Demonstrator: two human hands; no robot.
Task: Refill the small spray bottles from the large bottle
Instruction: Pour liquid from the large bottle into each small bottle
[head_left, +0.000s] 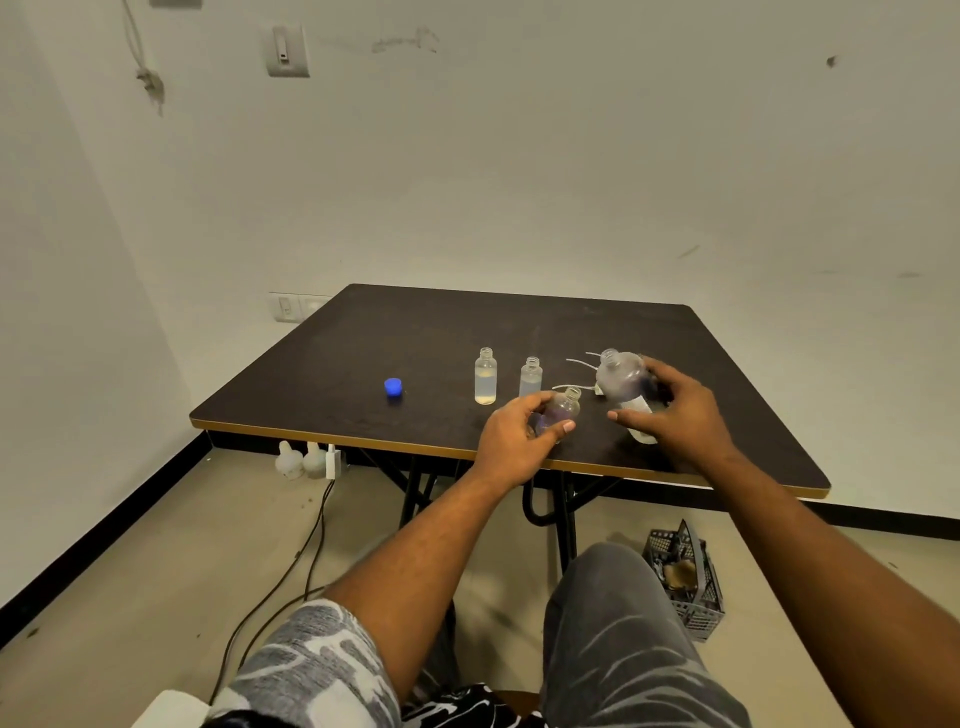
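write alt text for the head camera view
A person's left hand grips an open small bottle, tilted, over a dark table; the right hand holds the large bottle tilted beside it. Two more open bottles stand behind them holding clear liquid, a blue cap to their left.

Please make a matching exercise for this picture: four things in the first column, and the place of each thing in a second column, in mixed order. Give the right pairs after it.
Things
1. blue cap
2. large bottle
3. basket
4. tilted small bottle

Places
a. on the floor
b. in the right hand
c. in the left hand
d. alone on the left part of the table

Pairs: 1-d, 2-b, 3-a, 4-c
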